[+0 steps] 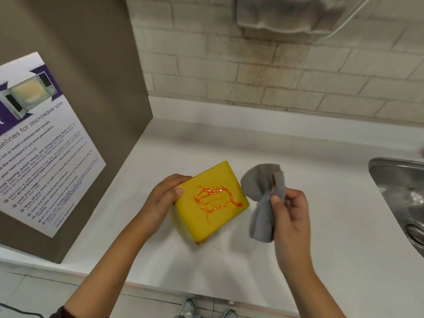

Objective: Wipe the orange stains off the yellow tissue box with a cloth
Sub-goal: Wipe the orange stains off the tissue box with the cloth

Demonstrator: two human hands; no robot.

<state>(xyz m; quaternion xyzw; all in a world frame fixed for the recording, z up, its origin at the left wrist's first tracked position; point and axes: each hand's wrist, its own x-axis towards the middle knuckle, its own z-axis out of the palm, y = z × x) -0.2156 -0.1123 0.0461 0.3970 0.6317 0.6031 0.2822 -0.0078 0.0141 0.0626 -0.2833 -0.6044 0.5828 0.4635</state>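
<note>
A yellow tissue box [220,216] stands tilted on the white counter [321,180], its broad face turned up toward me. Glossy orange stains [213,198] loop across that face, with one drip running down and a small orange blob at the box's lower corner. My left hand [165,198] grips the box's left edge, thumb on the stained face. My right hand [291,216] pinches a bunched grey cloth [263,203] just right of the box; the cloth is not touching the box.
A steel sink [403,193] is set into the counter at the right. A brown panel with a microwave-use poster [41,143] walls off the left side. Tiled wall runs behind, with a wall-mounted dispenser [291,14] overhead. My shoes [190,308] show below the counter edge.
</note>
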